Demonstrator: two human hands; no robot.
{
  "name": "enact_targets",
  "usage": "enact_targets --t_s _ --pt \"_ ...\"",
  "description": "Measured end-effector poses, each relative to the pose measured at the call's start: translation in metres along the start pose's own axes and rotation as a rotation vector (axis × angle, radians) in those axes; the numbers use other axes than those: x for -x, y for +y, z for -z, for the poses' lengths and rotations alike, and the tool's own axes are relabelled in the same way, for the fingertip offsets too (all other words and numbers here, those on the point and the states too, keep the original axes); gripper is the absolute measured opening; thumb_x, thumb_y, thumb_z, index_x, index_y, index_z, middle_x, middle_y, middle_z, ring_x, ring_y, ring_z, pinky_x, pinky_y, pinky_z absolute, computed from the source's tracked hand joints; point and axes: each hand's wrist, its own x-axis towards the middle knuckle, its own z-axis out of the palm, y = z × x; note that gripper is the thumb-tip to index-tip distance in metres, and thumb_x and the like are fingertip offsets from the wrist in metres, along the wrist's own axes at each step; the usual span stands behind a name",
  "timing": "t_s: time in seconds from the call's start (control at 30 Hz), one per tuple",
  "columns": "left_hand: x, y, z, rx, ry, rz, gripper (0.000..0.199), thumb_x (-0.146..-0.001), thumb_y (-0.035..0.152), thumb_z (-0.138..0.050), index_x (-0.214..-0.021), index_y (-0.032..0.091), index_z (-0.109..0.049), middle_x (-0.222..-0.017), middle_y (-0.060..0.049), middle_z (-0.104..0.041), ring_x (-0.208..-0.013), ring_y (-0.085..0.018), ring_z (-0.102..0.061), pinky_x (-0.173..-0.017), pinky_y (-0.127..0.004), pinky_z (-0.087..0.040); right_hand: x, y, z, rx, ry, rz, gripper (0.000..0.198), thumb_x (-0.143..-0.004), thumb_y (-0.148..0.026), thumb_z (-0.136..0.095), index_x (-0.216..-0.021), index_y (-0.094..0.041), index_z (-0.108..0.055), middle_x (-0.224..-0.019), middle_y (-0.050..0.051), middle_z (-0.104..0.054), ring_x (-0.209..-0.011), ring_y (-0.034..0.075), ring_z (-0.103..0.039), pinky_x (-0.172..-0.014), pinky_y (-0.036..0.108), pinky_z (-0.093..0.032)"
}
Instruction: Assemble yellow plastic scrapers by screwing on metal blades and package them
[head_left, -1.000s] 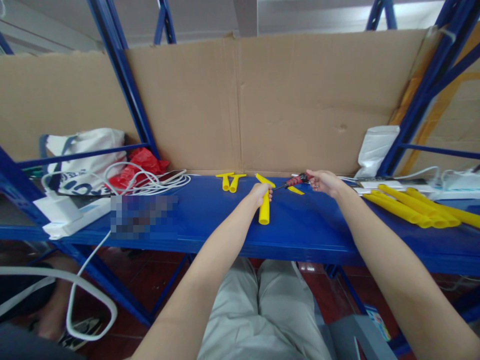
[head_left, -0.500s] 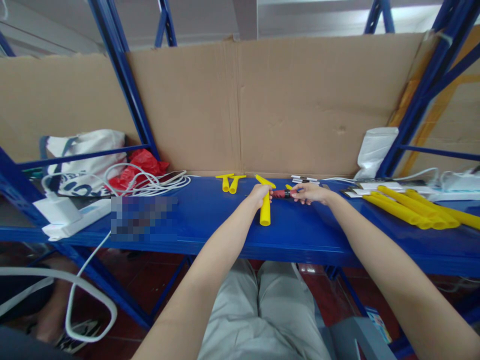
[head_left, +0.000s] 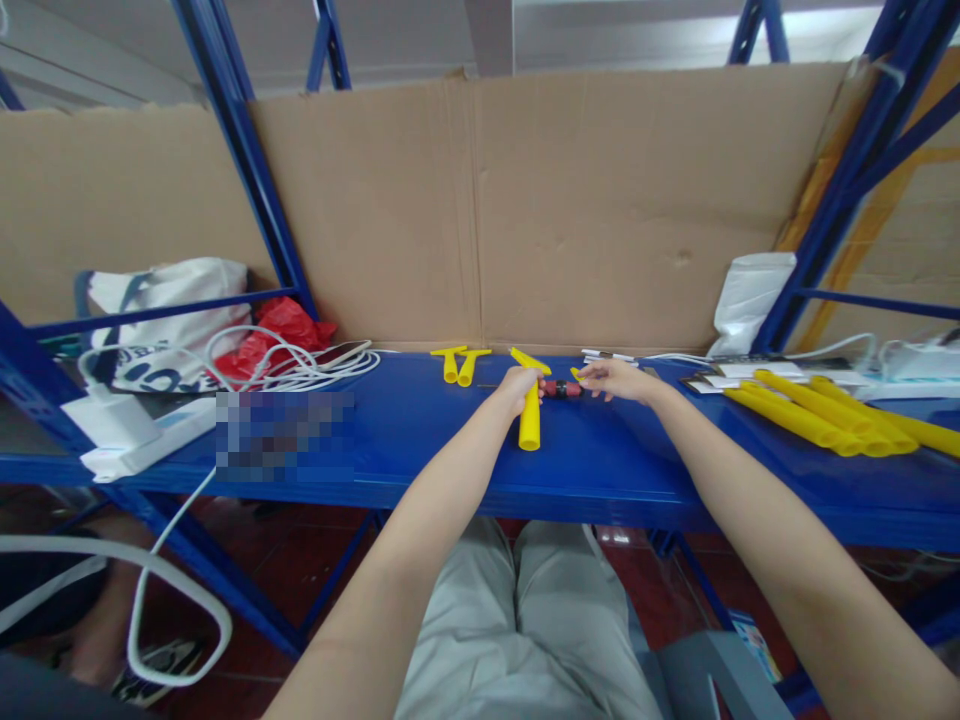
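Observation:
My left hand [head_left: 520,388] is closed around a yellow T-shaped handle [head_left: 529,425], its crossbar at the far end and its round tube end toward me. Against that hand lies a screwdriver [head_left: 561,388] with a red and black grip, pointing left. Its thin shaft shows on the left side of my left hand. My right hand [head_left: 611,381] is at the butt end of the screwdriver, fingers parted and loosely bent, with the grip largely uncovered. Just behind those fingertips a small yellow piece [head_left: 575,373] is partly hidden.
Two more yellow T-shaped handles [head_left: 457,367] lie farther back. Several yellow tubes [head_left: 840,420] are piled at right. On the left are a white power strip [head_left: 154,440], coiled white cables [head_left: 315,368], a red plastic bag [head_left: 289,325] and a cloth bag [head_left: 180,310]. Cardboard [head_left: 585,210] walls the back.
My right fingers have loosened and lifted from the screwdriver's end, so more of its grip shows. The left hand and the yellow handle have stayed in place.

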Motion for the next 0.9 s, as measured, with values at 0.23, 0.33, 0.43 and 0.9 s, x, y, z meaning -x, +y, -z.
enact_targets --t_s 0.23,0.33,0.43,0.9 --pt "0.004 0.001 -0.001 0.019 0.001 -0.003 0.025 -0.082 0.003 -0.047 -0.06 0.016 -0.046 -0.047 0.004 -0.045 -0.037 -0.007 -0.04 -0.044 -0.022 -0.033 0.0 0.04 0.036 0.554 0.304 -0.264 0.044 -0.083 -0.011 -0.045 -0.122 -0.018 -0.064 -0.129 0.013 -0.059 -0.123 0.028 -0.052 -0.101 0.042 -0.042" --pt "0.004 0.002 -0.001 0.014 0.001 -0.006 0.025 -0.082 0.004 -0.047 -0.061 0.016 -0.047 -0.046 0.003 -0.046 -0.037 -0.007 -0.04 -0.044 -0.022 -0.033 0.005 0.051 0.038 0.638 0.209 -0.411 0.048 -0.085 -0.015 -0.043 -0.131 -0.022 -0.057 -0.143 0.012 -0.046 -0.133 0.032 -0.04 -0.105 0.052 -0.036" --pt "0.004 0.002 -0.001 0.013 0.006 0.001 0.024 -0.082 0.004 -0.048 -0.061 0.016 -0.048 -0.046 0.004 -0.046 -0.037 -0.007 -0.04 -0.044 -0.021 -0.034 0.006 0.055 0.032 0.663 0.126 -0.445 0.048 -0.09 -0.025 -0.037 -0.136 -0.024 -0.052 -0.151 0.01 -0.033 -0.138 0.033 -0.029 -0.108 0.057 -0.028" --pt "0.007 0.003 -0.002 0.012 -0.019 -0.009 0.01 -0.085 0.01 -0.052 -0.078 0.012 -0.058 -0.05 0.003 -0.051 -0.037 -0.007 -0.043 -0.042 -0.02 -0.035 -0.005 0.069 0.024 0.646 0.166 -0.394 0.045 -0.09 -0.027 -0.035 -0.131 -0.024 -0.055 -0.148 0.014 -0.036 -0.138 0.036 -0.028 -0.104 0.067 -0.024"
